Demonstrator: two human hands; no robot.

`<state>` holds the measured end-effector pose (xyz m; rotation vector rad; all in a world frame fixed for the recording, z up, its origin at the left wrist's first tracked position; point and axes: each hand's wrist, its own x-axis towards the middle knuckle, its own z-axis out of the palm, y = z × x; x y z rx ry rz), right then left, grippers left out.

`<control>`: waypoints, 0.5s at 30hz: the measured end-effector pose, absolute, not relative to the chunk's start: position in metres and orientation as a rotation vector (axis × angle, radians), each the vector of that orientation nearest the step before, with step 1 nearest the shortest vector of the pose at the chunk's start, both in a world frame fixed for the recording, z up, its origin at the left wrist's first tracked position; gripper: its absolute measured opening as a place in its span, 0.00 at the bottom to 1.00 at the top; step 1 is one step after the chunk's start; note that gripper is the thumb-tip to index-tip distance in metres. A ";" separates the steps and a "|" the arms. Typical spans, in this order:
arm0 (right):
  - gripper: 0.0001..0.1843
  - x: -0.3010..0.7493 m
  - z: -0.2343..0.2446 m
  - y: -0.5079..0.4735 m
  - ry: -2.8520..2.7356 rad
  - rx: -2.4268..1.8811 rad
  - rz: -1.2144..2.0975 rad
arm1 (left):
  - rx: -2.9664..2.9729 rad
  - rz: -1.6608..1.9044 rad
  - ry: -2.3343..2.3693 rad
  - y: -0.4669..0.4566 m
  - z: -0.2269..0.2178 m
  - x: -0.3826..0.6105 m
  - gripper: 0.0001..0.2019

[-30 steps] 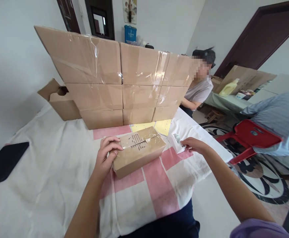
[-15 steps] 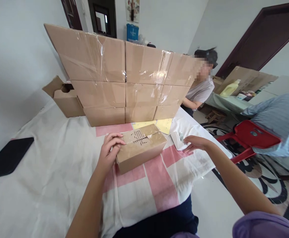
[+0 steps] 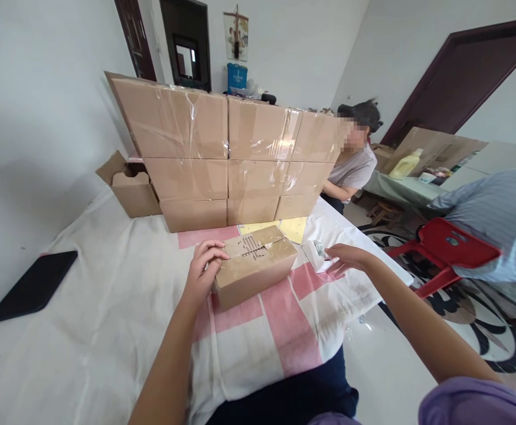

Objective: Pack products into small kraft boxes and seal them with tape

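My left hand [image 3: 206, 268] grips the left end of a closed brown cardboard box [image 3: 256, 268], fingers curled over the top and the thumb at the near side. Dark print and a strip of clear tape show on the box's top. To its right, my right hand [image 3: 348, 258] has its fingers at the right side of a small white box [image 3: 314, 258]. Something clear or greyish sits at the top of that white box; I cannot make out its kind. The fingertips behind the white box are partly hidden.
Stacked, taped cartons [image 3: 205, 159] form a wall behind the box. An open carton [image 3: 134, 192] stands left of them, and a black flat tablet-like item [image 3: 34, 286] lies farther left. Beyond are a person [image 3: 350, 162] and a red chair [image 3: 457, 245].
The view has tilted up slightly. The small white box has tipped in my right hand, showing more of its side. My left hand stays on the cardboard box.
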<state>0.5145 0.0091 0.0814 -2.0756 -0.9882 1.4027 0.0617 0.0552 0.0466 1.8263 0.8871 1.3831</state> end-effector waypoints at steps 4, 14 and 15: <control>0.19 0.510 0.082 0.007 -0.934 -2.117 1.367 | 1.826 1.376 0.883 0.056 0.048 0.063 0.10; 0.12 0.493 0.077 0.000 -1.004 -2.168 1.202 | 1.839 1.364 0.893 0.055 0.045 0.060 0.11; 0.12 0.490 0.076 -0.001 -1.013 -2.182 1.171 | 1.844 1.367 0.897 0.056 0.043 0.059 0.11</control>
